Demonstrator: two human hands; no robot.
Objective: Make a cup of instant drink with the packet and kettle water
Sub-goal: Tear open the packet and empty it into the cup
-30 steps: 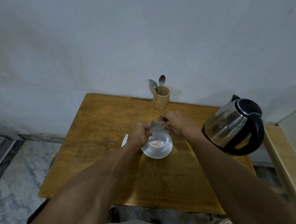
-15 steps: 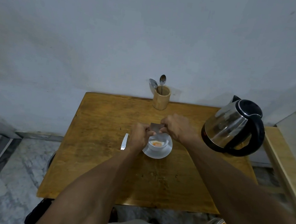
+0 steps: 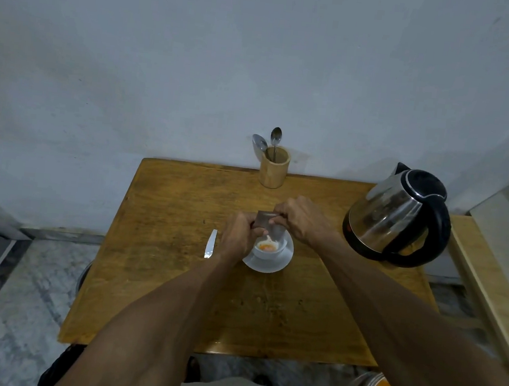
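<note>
Both hands, left hand and right hand, grip the packet tipped over the cup; orange powder is in, while kettle water and stirring remain.

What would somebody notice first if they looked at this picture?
Probably the two hands, the left hand and the right hand, holding a small packet over a white cup in the middle of the wooden table; orange powder already sits in the cup. Next comes the big shiny kettle with its black handle on the table's right side. At the back edge, a wooden holder stands with two spoons in it.
</note>
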